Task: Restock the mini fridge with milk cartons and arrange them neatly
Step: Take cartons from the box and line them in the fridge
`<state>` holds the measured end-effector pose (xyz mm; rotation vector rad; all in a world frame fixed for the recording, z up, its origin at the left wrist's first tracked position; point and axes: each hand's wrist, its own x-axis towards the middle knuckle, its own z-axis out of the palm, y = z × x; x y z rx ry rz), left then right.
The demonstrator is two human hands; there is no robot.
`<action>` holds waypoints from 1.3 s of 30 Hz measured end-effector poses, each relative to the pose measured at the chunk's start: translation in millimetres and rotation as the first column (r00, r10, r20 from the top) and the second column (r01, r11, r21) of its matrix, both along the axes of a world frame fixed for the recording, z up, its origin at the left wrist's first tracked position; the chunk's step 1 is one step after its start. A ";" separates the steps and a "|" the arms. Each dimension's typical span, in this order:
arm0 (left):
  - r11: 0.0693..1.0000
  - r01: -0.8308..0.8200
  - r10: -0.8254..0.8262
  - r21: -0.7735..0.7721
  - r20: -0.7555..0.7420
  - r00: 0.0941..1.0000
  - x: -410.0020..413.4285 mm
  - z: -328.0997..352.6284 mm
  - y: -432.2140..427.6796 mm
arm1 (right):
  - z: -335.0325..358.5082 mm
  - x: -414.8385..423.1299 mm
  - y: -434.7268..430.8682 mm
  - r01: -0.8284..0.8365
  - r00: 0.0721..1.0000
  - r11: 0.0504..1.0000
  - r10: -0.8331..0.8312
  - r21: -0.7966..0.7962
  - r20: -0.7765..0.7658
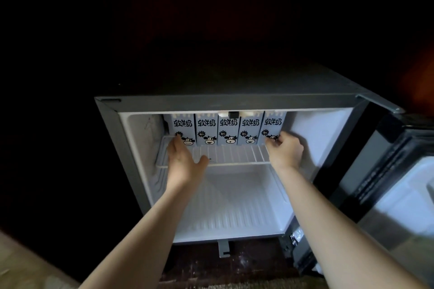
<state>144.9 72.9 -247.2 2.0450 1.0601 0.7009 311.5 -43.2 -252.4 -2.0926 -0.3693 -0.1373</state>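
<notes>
Fingers [175,148] of the left hand [182,162] lie straight against the leftmost carton [182,128]. Between the hands, five milk cartons [227,129] stand upright in one row on the wire shelf [234,155] of the mini fridge [211,103]. The right hand [285,150] grips the rightmost carton [273,123] with curled fingers.

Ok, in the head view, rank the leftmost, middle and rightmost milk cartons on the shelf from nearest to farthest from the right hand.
1. Rightmost carton, right end of the row, touched by the right hand.
2. Middle carton, centre of the row.
3. Leftmost carton, far left end, touched by the left hand.
</notes>
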 end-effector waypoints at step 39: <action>0.963 0.105 -0.265 -0.249 -0.789 0.555 -526.1 -6.3 -148.3 | 11.6 -498.2 -73.4 -0.720 0.167 -0.201 0.879 -0.665 -0.447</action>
